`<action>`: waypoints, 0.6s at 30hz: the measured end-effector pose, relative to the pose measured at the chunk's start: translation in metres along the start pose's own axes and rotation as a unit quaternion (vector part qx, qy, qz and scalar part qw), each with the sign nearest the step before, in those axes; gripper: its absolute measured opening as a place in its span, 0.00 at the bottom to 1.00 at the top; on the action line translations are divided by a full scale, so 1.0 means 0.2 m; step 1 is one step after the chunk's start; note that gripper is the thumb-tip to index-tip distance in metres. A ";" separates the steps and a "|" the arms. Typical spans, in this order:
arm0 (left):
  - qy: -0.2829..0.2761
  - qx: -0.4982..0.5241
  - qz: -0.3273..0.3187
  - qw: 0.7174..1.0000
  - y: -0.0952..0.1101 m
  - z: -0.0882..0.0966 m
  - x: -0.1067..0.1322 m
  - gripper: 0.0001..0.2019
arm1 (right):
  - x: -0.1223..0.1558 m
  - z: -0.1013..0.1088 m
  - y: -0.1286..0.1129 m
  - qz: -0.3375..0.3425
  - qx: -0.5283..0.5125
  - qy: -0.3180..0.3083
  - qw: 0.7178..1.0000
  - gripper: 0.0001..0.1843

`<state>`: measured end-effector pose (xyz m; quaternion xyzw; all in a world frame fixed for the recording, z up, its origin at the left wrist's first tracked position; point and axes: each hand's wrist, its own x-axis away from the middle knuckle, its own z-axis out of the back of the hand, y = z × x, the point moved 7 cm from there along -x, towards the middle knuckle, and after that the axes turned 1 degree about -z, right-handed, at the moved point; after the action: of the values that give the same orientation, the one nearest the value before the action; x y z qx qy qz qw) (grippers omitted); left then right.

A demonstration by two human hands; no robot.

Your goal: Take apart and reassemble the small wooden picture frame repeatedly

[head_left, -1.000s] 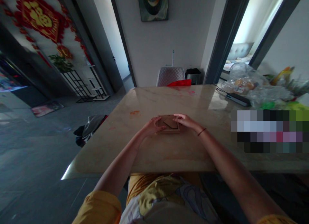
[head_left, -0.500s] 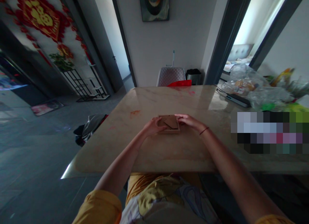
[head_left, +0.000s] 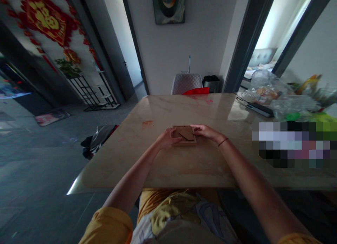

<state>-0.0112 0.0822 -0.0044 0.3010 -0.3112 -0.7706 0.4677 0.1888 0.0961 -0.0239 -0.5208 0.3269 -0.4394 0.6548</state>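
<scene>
A small shallow wooden tray (head_left: 184, 143) rests on the table in front of me. Flat brown pieces (head_left: 187, 132) lie inside it, with a dark angled gap between them. Around the tray's left side curls my left hand (head_left: 166, 138), its thumb reaching over the near left corner and its fingers at the far left. At the opposite side, my right hand (head_left: 206, 131) holds the right rim, index finger along the far corner and thumb lower down. The fingers cover parts of both side rims.
The stone-topped table (head_left: 168, 167) bears an orange stain to the left. A black power strip (head_left: 259, 109) and clear plastic bags (head_left: 292, 105) lie at the right, near a blurred-out patch. Beyond the far edge stands a chair (head_left: 185, 82) with red cloth.
</scene>
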 end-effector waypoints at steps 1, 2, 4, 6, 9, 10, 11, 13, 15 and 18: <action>-0.004 0.005 -0.002 1.000 0.00 0.00 0.00 0.35 | 0.00 0.00 0.00 -0.003 0.000 -0.002 1.000 0.30; -0.006 0.008 -0.003 1.000 0.00 -0.01 0.00 0.35 | 0.00 0.00 0.01 -0.004 0.001 -0.004 1.000 0.30; -0.004 0.010 -0.004 1.000 0.00 0.00 0.00 0.35 | -0.01 0.00 0.01 -0.004 0.005 -0.004 1.000 0.31; -0.003 0.010 -0.005 1.000 0.00 0.00 0.00 0.36 | -0.01 0.00 0.01 -0.008 0.013 -0.003 1.000 0.31; -0.005 0.006 -0.006 1.000 0.00 -0.01 -0.01 0.35 | -0.01 0.00 0.02 -0.013 0.015 0.003 1.000 0.32; -0.003 0.001 -0.005 1.000 0.00 -0.01 -0.01 0.35 | -0.01 0.00 0.02 -0.015 0.014 0.005 1.000 0.32; -0.001 -0.003 -0.004 1.000 0.00 0.00 -0.01 0.35 | -0.01 0.00 0.02 -0.016 0.013 0.007 1.000 0.32; 0.004 -0.008 0.000 1.000 -0.01 0.00 -0.01 0.35 | -0.02 0.00 0.02 -0.018 0.016 0.008 1.000 0.32; 0.003 -0.009 0.004 1.000 -0.01 0.00 -0.01 0.35 | -0.02 0.00 0.02 -0.017 0.023 0.010 1.000 0.31; -0.004 -0.008 0.006 1.000 -0.02 -0.01 -0.01 0.35 | -0.02 0.01 0.02 -0.016 0.034 0.019 0.999 0.31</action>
<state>-0.0112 0.0842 -0.0079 0.2926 -0.3088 -0.7715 0.4730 0.1903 0.1011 -0.0274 -0.4950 0.3161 -0.4702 0.6588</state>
